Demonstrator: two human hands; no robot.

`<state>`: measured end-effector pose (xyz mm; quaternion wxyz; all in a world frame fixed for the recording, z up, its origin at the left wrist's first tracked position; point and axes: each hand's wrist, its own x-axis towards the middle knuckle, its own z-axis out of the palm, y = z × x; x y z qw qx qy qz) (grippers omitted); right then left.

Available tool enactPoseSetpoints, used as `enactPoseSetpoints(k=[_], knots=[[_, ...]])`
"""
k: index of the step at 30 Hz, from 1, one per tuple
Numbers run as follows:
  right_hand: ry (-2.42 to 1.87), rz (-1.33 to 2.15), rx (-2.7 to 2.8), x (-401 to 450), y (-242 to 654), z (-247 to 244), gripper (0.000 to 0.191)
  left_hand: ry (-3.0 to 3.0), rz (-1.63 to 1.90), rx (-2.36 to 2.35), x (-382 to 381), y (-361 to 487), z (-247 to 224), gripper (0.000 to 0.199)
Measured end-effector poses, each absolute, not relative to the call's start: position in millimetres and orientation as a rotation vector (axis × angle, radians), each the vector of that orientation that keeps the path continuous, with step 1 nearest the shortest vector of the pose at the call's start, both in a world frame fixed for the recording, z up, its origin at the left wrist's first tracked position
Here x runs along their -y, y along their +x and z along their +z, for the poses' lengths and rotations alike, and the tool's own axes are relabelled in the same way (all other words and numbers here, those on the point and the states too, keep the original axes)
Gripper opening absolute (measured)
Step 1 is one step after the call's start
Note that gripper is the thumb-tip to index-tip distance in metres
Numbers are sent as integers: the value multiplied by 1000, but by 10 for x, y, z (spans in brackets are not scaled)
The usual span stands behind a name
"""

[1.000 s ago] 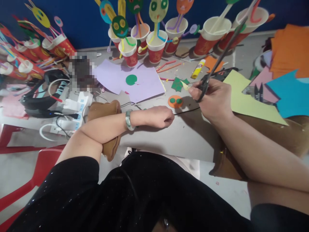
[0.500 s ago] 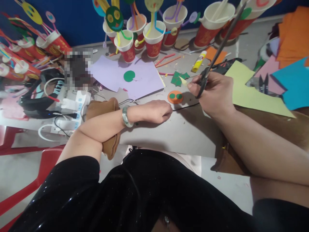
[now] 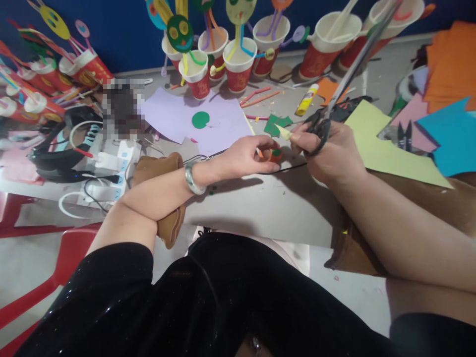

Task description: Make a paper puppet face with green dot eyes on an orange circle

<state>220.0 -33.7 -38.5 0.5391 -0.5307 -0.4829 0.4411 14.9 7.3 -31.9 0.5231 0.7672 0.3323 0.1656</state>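
My right hand (image 3: pixel 336 151) is closed around a pair of scissors (image 3: pixel 347 79), whose blades point up and away to the right. Between its thumb and fingertip is a small pale-yellow paper piece (image 3: pixel 283 132) with a pointed end. My left hand (image 3: pixel 247 156), thumb and fingers apart, hovers at an orange paper disc (image 3: pixel 275 157) with green dots. The fingers partly cover that disc; contact is hard to judge. Just beyond lie a jagged green paper scrap (image 3: pixel 275 124) and a lavender sheet (image 3: pixel 226 119) with a green circle (image 3: pixel 201 119) on it.
Red paper cups (image 3: pixel 240 74) with pipe-cleaner figures line the back. A yellow glue stick (image 3: pixel 308 99) lies behind my right hand. Right are a pale-green sheet (image 3: pixel 390 153), blue paper (image 3: pixel 446 141) and orange sheets (image 3: pixel 451 69). A power strip (image 3: pixel 124 158) with cables stands left.
My left hand has opened from a loose fist and moved up to the orange disc. My right hand keeps the scissors and yellow piece, shifted slightly down, with more of the piece showing.
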Motion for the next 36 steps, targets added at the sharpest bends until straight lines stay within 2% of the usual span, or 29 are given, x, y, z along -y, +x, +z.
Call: enactPoseSetpoints(k=[2,4,10,19,26,36], knots=[[-1252,1171,1113,340,2191,-333,41,1606,483,-721,-102,158,-337,49],[-1232,1252,1114,346,2186,-296,40,1445,554,-669,-108,165,-333,52],[-1252,1274,1125,376,2177,-281,23,1336,653,-743,-62,174,-230,34],[-1303,1279,1150,395,2173,-314,18,1368,665,-756,-56,177,-192,11],[-1278,1263,1185,395,2167,-279,18,1377,565,-708,-56,179,-221,9],[-1309,1313,1162,401,2170,-314,17,1632,639,-708,-64,167,-265,12]])
